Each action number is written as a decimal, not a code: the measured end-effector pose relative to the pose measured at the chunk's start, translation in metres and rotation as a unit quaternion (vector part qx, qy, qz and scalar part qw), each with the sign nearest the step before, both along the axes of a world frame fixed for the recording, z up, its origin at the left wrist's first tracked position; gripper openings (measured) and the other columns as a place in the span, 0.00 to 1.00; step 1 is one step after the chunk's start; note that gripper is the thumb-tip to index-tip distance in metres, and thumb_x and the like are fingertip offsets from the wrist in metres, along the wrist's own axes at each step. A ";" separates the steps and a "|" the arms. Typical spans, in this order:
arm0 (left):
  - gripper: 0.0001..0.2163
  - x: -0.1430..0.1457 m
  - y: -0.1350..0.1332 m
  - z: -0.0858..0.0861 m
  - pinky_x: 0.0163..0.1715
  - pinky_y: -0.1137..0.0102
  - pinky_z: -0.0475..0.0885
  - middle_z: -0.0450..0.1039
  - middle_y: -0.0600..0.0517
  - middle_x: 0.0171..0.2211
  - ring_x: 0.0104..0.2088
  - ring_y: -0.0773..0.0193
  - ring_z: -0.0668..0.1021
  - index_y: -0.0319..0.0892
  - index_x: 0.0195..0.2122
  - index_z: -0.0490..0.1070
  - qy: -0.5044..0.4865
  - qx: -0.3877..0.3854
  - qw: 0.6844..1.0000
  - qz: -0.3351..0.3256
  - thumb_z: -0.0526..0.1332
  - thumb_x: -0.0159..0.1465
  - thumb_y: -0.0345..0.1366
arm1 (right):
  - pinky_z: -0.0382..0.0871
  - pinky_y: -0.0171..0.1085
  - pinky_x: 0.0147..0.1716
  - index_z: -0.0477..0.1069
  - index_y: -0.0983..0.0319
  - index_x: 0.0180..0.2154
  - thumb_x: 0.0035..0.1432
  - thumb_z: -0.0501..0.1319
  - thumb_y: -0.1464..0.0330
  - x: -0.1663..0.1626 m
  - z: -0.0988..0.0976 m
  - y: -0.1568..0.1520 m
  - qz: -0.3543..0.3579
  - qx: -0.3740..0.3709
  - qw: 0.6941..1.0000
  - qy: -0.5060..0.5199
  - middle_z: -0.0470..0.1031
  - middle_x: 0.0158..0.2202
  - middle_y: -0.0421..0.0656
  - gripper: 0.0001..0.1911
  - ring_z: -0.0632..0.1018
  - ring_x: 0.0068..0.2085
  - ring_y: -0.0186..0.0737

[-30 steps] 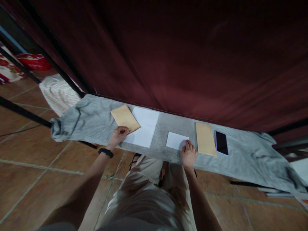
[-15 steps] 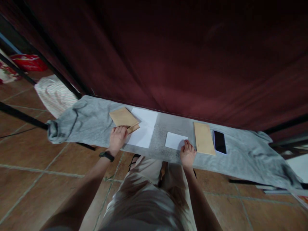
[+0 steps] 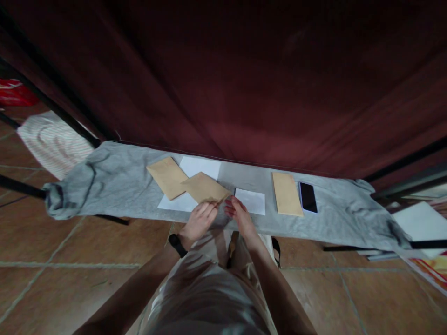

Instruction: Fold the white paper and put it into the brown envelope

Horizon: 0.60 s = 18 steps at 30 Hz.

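My left hand point(image 3: 201, 218), with a dark watch on its wrist, is closed on the near edge of a brown paper envelope point(image 3: 206, 187). The envelope is tilted above the cloth, over part of a white sheet point(image 3: 200, 166). My right hand point(image 3: 239, 214) is at the envelope's right corner, fingers pointing left and slightly apart; whether they grip it is hard to see. Just right of that hand lies a small folded white paper point(image 3: 253, 201). A second brown envelope point(image 3: 167, 177) lies at the left, partly on the white sheet.
Further right on the grey cloth point(image 3: 115, 186) are another brown envelope point(image 3: 287, 193) and a phone point(image 3: 308, 197). A dark red curtain point(image 3: 223, 93) hangs behind the narrow bench. Striped fabric point(image 3: 57, 142) is at the left, and black metal bars point(image 3: 408, 163) run along both sides.
My left hand has lifted one envelope off the other and brought it right, toward the middle. My right hand has left the small white paper and moved left to the envelope's corner.
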<state>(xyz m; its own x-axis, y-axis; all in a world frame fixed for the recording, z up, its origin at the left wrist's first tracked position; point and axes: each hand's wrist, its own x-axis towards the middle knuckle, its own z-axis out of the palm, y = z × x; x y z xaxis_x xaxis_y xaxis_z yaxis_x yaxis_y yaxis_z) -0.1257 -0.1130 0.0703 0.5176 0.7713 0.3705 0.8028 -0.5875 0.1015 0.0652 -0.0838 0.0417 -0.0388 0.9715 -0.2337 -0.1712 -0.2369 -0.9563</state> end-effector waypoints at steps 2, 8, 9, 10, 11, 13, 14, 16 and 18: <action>0.14 0.012 -0.006 -0.008 0.56 0.56 0.73 0.77 0.43 0.52 0.52 0.53 0.77 0.44 0.50 0.75 -0.005 -0.016 1.000 -0.014 0.52 0.71 0.28 | 0.78 0.42 0.41 0.73 0.57 0.46 0.55 0.62 0.49 -0.014 0.001 0.001 0.021 -0.022 0.998 0.051 0.81 0.44 0.45 0.23 0.81 0.39 0.43; 0.19 0.023 -0.015 -0.013 0.64 0.51 0.67 0.70 0.42 0.64 0.63 0.50 0.72 0.47 0.64 0.67 -0.006 -0.052 0.997 -0.061 0.56 0.72 0.35 | 0.76 0.37 0.36 0.75 0.57 0.41 0.51 0.62 0.58 -0.010 0.008 -0.006 0.022 -0.010 0.997 0.070 0.82 0.40 0.42 0.16 0.81 0.39 0.42; 0.23 0.021 -0.015 -0.010 0.66 0.49 0.64 0.64 0.42 0.68 0.67 0.48 0.67 0.47 0.67 0.63 -0.003 -0.055 0.996 -0.070 0.59 0.71 0.39 | 0.76 0.37 0.36 0.75 0.57 0.41 0.51 0.62 0.59 -0.004 0.011 -0.008 0.040 -0.013 0.996 0.074 0.83 0.40 0.42 0.16 0.81 0.39 0.42; 0.29 0.018 -0.014 -0.007 0.68 0.47 0.60 0.58 0.41 0.71 0.70 0.46 0.62 0.47 0.69 0.59 0.001 -0.057 0.995 -0.077 0.62 0.69 0.42 | 0.76 0.37 0.35 0.76 0.57 0.41 0.51 0.61 0.59 0.003 0.014 -0.009 0.060 -0.019 0.995 0.073 0.83 0.39 0.42 0.15 0.82 0.37 0.42; 0.34 0.014 -0.013 -0.003 0.69 0.45 0.57 0.51 0.41 0.74 0.72 0.44 0.57 0.47 0.71 0.56 0.005 -0.058 0.995 -0.081 0.65 0.66 0.44 | 0.76 0.37 0.34 0.76 0.57 0.41 0.51 0.62 0.60 0.010 0.017 -0.010 0.075 -0.025 0.995 0.067 0.83 0.37 0.41 0.15 0.82 0.36 0.42; 0.42 0.004 -0.009 0.004 0.70 0.42 0.53 0.43 0.39 0.75 0.74 0.41 0.50 0.47 0.73 0.51 0.013 -0.061 0.995 -0.071 0.69 0.63 0.47 | 0.76 0.38 0.32 0.77 0.57 0.41 0.49 0.63 0.62 0.025 0.023 -0.013 0.086 -0.033 0.994 0.052 0.83 0.35 0.40 0.16 0.81 0.32 0.42; 0.44 -0.001 -0.005 0.007 0.70 0.41 0.51 0.40 0.39 0.76 0.74 0.40 0.49 0.47 0.74 0.49 0.017 -0.064 0.996 -0.063 0.70 0.61 0.48 | 0.76 0.37 0.31 0.77 0.57 0.41 0.48 0.63 0.62 0.032 0.025 -0.014 0.092 -0.035 0.994 0.043 0.83 0.34 0.39 0.16 0.81 0.32 0.42; 0.47 -0.009 0.003 0.011 0.70 0.40 0.47 0.38 0.38 0.76 0.74 0.38 0.47 0.47 0.74 0.49 0.030 -0.074 0.995 -0.054 0.71 0.58 0.50 | 0.75 0.36 0.29 0.78 0.57 0.39 0.47 0.64 0.63 0.044 0.028 -0.017 0.116 -0.032 0.992 0.023 0.83 0.34 0.38 0.15 0.81 0.31 0.41; 0.50 -0.014 0.012 0.013 0.70 0.39 0.43 0.38 0.37 0.76 0.74 0.37 0.46 0.46 0.74 0.49 0.045 -0.086 0.994 -0.059 0.72 0.56 0.51 | 0.74 0.35 0.27 0.79 0.56 0.39 0.47 0.63 0.64 0.053 0.030 -0.020 0.142 -0.023 0.990 0.009 0.83 0.34 0.37 0.14 0.81 0.32 0.42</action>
